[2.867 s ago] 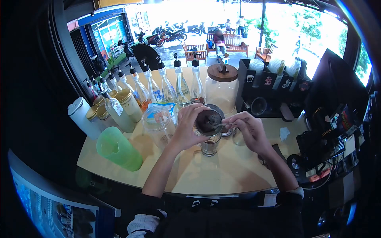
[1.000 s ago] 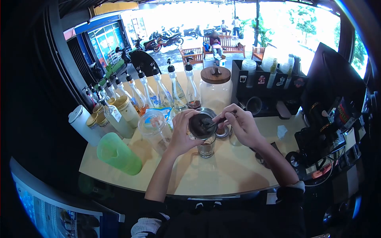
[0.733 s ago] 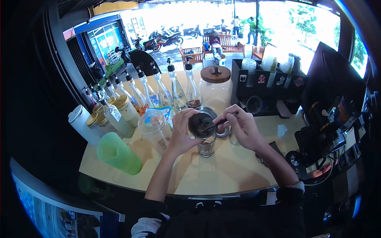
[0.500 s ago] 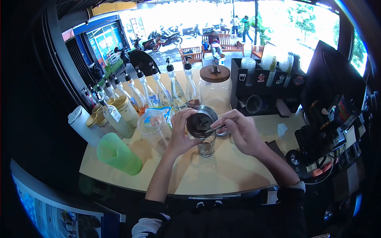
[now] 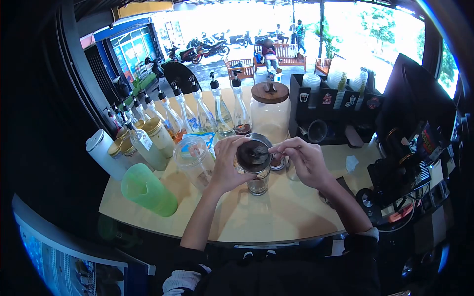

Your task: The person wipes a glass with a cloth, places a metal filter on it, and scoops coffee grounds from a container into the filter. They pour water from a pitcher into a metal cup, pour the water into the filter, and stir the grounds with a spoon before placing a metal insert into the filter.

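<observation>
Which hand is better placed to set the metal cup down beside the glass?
Left, probably. The left hand wraps the side of the metal cup, holding it tilted over the glass. The right hand pinches a spoon that reaches into the cup, so it is occupied.

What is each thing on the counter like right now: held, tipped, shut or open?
left hand: shut around the metal cup
right hand: pinching the thin tool
metal cup: held tipped over the glass mug, dark inside
thin tool: tip in the cup
glass mug: upright, a little dark liquid
big glass jar: wooden lid on
pump bottles: upright, pumps on
</observation>
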Demonstrator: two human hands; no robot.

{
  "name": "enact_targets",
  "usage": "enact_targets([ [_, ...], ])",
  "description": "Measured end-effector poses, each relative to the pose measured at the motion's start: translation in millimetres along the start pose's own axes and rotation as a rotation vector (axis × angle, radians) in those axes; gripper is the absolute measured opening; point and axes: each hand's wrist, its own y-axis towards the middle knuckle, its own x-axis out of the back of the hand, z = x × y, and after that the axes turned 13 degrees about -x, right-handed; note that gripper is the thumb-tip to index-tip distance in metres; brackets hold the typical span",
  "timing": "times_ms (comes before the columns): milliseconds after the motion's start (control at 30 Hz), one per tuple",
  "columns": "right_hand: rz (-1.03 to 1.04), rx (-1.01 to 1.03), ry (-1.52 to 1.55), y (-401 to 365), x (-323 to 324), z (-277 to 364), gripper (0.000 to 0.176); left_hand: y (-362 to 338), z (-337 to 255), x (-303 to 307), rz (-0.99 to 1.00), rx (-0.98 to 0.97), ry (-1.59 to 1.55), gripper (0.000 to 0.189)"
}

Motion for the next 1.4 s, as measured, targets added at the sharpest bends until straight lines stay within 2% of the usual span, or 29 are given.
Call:
enact_targets([
  [133, 0.066, 0.022, -0.101, -7, -2, 8, 0.013, 3, -1, -1, -0.016, -0.010, 0.014, 0.088],
  [300, 0.012, 0.050, -0.027, -4, 4, 5, 0.012, 3, -2, 0, -0.032, 0.022, -0.021, 0.087],
  [367, 0.097, 0.007, -0.127, -6, 4, 12, 0.013, 4, -2, -1, -0.022, 0.031, -0.024, 0.086],
  [467, 0.004, 0.072, -0.039, -4, 6, 6, 0.015, 5, -2, -3, -0.053, 0.017, -0.047, 0.086],
  [567, 0.086, 0.073, -0.107, -5, 7, 11, 0.015, 5, -3, -2, -0.046, 0.032, -0.061, 0.085],
  [700, 0.061, 0.096, -0.083, -5, 5, 10, 0.015, 6, -2, -2, -0.044, 0.043, -0.055, 0.085],
  [900, 0.064, -0.024, -0.009, -6, 1, 9, 0.014, 4, 1, -5, -0.057, 0.046, -0.098, 0.086],
  [967, -0.054, -0.006, 0.053, -5, 1, 0, 0.014, 4, 0, -5, -0.063, 0.059, -0.117, 0.086],
  [1067, 0.013, -0.043, 0.080, -5, -2, 1, 0.014, 6, -5, -2, -0.044, 0.041, -0.061, 0.087],
  [1400, 0.040, -0.032, -0.016, -4, 8, 4, 0.016, 11, -9, 6, 0.048, 0.005, 0.056, 0.083],
])
